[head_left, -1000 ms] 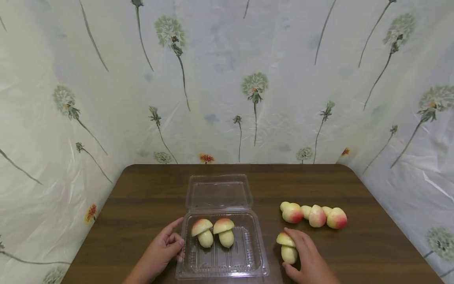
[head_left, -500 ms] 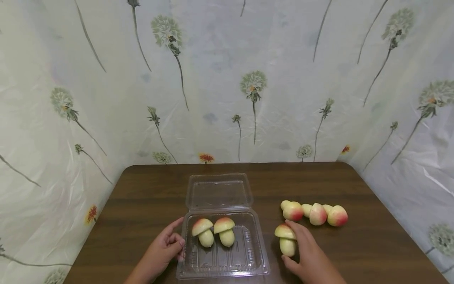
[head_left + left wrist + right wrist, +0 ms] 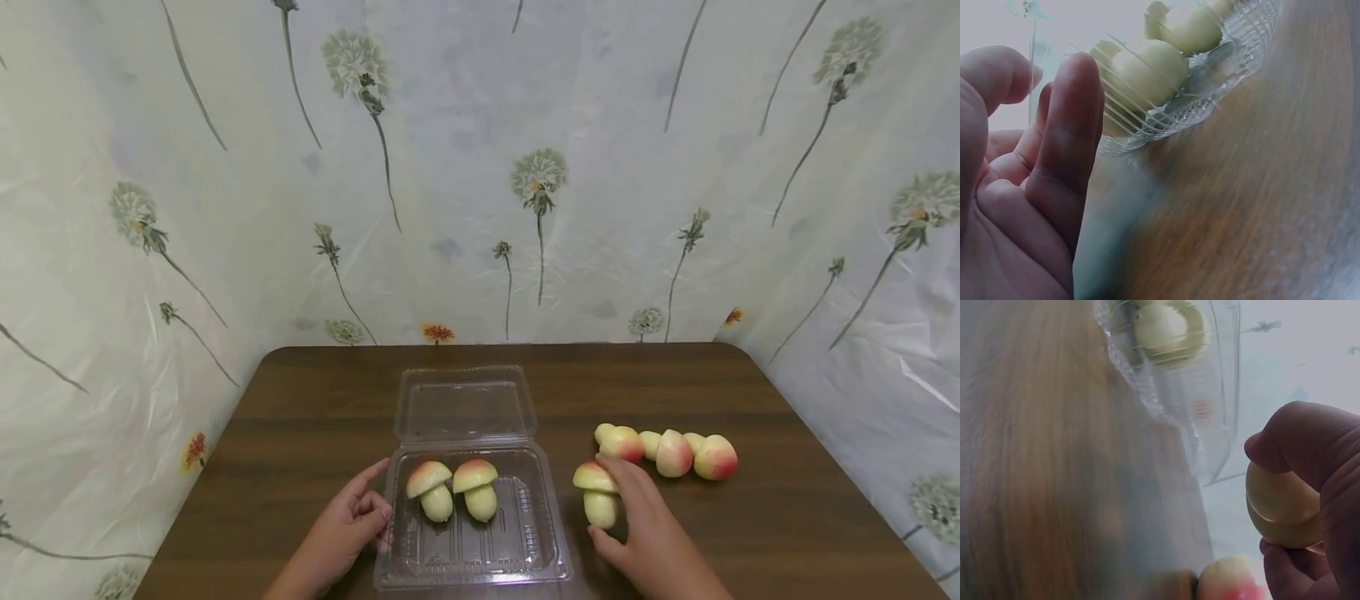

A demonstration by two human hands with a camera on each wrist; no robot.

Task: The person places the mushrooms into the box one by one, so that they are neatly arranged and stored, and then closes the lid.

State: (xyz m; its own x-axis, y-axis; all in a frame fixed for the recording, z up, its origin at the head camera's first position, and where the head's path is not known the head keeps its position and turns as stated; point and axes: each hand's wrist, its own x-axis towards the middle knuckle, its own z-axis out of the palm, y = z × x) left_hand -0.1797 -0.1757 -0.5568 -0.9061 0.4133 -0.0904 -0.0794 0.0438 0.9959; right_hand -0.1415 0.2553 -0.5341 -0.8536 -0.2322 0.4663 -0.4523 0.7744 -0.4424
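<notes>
In the head view my right hand holds a toy mushroom with a red-yellow cap and pale stem, between thumb and fingers. It is just right of a clear plastic clamshell container, and the right wrist view shows the mushroom gripped at its ends. At the container's left rim, my left hand has its thumb on the edge, other fingers curled beside or under it and the index finger along the side. Two like mushrooms, a left one and a right one, lie inside with caps towards the back.
The container's lid lies folded back behind it. Three more mushrooms lie in a row at the right, among them a middle one and a far-right one. A floral curtain stands behind the brown table.
My right hand and the mushroom in it have moved a little forward and to the left, towards the container. My left hand and the container stay where they were.
</notes>
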